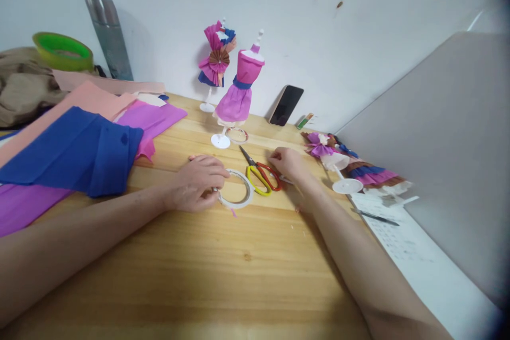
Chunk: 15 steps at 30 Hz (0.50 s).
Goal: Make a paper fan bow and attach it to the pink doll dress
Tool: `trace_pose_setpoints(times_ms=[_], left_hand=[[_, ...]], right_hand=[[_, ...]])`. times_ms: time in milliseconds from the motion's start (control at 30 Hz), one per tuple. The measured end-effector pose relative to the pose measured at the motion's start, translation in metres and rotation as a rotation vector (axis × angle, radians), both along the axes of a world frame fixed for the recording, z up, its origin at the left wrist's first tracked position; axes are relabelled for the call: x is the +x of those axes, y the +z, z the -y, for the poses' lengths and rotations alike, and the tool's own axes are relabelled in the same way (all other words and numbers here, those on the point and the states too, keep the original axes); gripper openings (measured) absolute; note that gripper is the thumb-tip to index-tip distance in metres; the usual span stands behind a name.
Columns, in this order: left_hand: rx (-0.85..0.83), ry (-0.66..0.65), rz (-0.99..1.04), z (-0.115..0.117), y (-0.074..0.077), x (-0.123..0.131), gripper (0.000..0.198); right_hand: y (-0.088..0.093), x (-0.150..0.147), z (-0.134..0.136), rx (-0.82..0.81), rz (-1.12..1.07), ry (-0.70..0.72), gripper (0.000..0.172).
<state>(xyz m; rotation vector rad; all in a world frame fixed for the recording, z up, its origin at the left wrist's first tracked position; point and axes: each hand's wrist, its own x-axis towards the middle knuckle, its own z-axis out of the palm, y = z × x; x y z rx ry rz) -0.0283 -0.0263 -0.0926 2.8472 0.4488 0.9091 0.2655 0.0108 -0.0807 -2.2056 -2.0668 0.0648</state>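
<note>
Scissors [257,165] beside tape [249,192], perhaps touching.

This looks like a craft corner (home or small studio, I cannot tell which): a wooden desk [235,287] against a white wall [167,21]. Coloured sheets [67,149] lie left of the left hand [201,183], a tape roll [249,194] sits at its fingers, scissors [257,165] lie just short of the right hand [287,162], and miniature dress forms [237,103] stand beyond both.
</note>
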Motion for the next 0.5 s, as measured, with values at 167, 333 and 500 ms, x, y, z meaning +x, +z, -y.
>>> trace_pose_setpoints(times_ms=[167,333,500], left_hand=[[-0.007,0.01,-0.018,0.0,0.002,-0.001,0.01],[-0.003,0.05,0.007,0.001,0.002,-0.002,0.013],[-0.009,0.077,0.026,0.0,0.0,-0.002,0.014]], right_hand=[[0.012,0.017,0.002,-0.053,-0.062,0.08,0.023],[0.029,0.031,0.021,-0.236,-0.022,0.295,0.017],[0.026,0.04,0.056,-0.165,0.146,0.222,0.022]])
